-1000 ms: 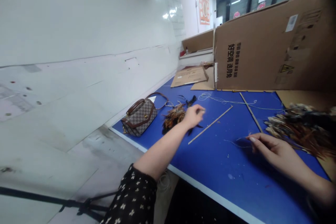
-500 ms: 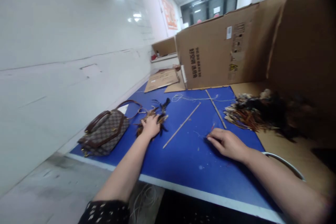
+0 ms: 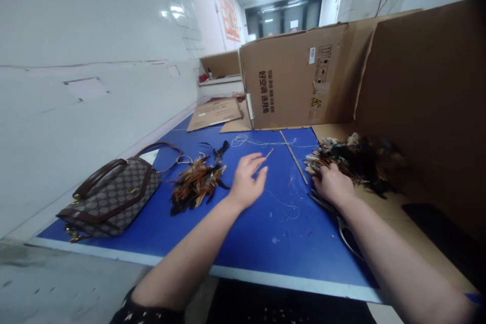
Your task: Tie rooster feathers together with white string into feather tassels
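Note:
My left hand is over the middle of the blue table, thumb and fingers apart. A thin stick shows past its fingertips, the rest hidden beneath the hand. At the right, my right hand has its curled fingers in the near edge of a big feather bundle, pinching at brown feathers; the fingertips are partly hidden. Scissors lie partly under my right wrist and forearm. To the left of my left hand rests a smaller pile of brown and black feathers, untouched.
A checked handbag stands at the left by the white wall. A second stick, tangled pale thread and a thin loose thread lie on the blue table. Large cardboard walls off the back and right.
My left hand has left the small feather pile and moved right, over the stick. My right hand has gone from the tabletop to the big feather bundle. The view has shifted.

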`<state>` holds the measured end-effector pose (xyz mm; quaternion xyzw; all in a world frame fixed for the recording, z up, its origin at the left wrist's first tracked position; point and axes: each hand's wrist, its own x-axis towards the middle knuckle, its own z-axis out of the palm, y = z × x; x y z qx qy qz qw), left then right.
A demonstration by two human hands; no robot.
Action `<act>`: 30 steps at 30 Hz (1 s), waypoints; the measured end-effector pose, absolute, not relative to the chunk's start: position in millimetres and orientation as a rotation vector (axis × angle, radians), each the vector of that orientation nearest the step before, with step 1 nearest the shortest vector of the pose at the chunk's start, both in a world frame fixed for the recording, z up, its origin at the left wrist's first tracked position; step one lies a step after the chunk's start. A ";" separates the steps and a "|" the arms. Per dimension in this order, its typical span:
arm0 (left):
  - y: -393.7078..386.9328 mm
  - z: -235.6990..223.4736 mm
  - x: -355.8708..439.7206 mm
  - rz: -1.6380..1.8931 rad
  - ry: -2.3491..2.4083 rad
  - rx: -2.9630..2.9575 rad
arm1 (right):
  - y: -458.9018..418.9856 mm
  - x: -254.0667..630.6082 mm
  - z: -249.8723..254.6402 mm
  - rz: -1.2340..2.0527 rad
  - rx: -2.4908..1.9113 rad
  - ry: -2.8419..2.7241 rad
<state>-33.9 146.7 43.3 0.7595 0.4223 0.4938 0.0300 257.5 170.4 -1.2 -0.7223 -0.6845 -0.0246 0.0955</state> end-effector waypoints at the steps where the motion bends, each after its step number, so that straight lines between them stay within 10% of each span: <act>1: 146.3 44.7 -19.7 1.539 1.219 2.281 | 172.3 258.1 -4.1 -0.044 -2.158 -2.040; 12: 148.3 -19.7 52.7 1.346 0.972 1.051 | 169.5 249.8 -13.3 0.098 -1.599 -1.833; 30: 147.1 -22.8 50.1 1.337 0.788 0.890 | 142.3 214.4 -8.0 0.366 -1.132 -2.129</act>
